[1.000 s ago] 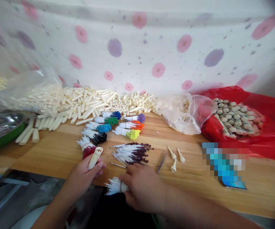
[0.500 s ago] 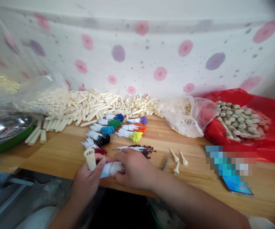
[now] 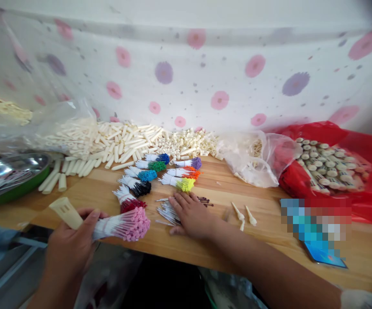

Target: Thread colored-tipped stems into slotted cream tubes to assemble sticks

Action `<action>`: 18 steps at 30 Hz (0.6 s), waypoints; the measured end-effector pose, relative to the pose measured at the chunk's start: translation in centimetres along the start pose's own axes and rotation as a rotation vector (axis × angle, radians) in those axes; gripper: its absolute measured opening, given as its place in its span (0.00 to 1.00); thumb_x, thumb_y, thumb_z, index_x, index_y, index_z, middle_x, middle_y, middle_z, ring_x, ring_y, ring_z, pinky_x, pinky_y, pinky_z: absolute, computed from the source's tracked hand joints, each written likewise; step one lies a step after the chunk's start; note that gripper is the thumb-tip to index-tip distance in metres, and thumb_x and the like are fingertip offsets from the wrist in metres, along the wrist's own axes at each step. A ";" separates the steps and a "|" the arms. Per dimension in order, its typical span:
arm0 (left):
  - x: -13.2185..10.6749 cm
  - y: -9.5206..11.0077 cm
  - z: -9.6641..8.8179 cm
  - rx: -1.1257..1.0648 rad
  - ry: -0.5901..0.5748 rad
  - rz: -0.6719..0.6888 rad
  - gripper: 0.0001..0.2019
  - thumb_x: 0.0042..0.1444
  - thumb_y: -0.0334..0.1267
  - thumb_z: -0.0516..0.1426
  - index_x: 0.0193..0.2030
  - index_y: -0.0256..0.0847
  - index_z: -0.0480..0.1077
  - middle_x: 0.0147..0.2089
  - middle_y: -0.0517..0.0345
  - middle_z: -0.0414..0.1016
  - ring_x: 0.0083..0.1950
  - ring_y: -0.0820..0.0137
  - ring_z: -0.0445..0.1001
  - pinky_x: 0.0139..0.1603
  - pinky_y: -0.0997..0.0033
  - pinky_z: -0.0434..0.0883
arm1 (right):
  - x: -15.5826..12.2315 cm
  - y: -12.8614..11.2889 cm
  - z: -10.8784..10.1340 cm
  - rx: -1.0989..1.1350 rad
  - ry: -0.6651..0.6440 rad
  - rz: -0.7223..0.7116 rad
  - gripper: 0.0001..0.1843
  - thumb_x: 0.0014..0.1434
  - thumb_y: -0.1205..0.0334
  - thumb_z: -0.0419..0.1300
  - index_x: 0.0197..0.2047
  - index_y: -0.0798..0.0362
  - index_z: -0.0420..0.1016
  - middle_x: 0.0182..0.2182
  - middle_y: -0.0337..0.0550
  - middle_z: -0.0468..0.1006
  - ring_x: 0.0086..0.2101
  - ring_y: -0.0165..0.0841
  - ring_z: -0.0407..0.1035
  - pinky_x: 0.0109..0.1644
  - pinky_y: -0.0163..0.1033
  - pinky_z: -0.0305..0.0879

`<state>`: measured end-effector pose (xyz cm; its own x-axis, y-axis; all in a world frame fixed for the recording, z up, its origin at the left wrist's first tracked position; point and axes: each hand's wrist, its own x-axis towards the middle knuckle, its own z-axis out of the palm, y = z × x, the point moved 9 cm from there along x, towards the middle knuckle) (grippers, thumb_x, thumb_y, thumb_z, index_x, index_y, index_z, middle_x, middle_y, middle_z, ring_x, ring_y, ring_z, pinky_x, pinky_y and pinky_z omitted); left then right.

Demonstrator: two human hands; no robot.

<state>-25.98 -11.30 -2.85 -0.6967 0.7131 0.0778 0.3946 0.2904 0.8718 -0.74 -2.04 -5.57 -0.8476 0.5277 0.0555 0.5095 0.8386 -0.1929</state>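
My left hand [image 3: 73,240] is closed round a bundle of thin white sticks with pink tips [image 3: 121,226], tied by a band, tips pointing right. The same hand also grips a cream plastic tube with slots [image 3: 65,211]. My right hand [image 3: 192,216] lies palm down with fingers spread on loose white sticks with brown tips [image 3: 168,212], partly hiding them. Behind it are banded bundles of the same kind, among them a yellow-tipped bundle [image 3: 184,184], a black-tipped bundle [image 3: 136,186] and a dark red-tipped bundle [image 3: 131,202].
Cream tubes [image 3: 124,139] are heaped along the back, with a clear plastic bag [image 3: 248,165] beside them. A metal bowl [image 3: 41,163] of sticks stands left, a red bag [image 3: 321,128] of tubes right. A phone-like flat object [image 3: 327,253] and small cream pieces [image 3: 252,216] lie nearer.
My left hand has moved left with the tube and bundle, and the pink tips now show. My right hand has come away from the bundle and flattened onto the brown-tipped sticks.
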 end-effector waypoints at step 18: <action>-3.5 1.7 6.7 0.054 -0.231 0.094 0.14 0.50 0.51 0.53 0.29 0.41 0.69 0.28 0.59 0.73 0.30 0.66 0.70 0.31 0.71 0.66 | -3.3 2.1 -1.3 -0.058 -0.018 -0.155 0.25 0.65 0.58 0.50 0.63 0.60 0.58 0.55 0.53 0.67 0.53 0.41 0.58 0.59 0.45 0.58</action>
<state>-18.89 -9.01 -4.91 -0.5026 0.8636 0.0396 0.4874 0.2452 0.8381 3.35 -1.85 -4.85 -0.9187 0.3898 0.0629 0.3802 0.9163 -0.1261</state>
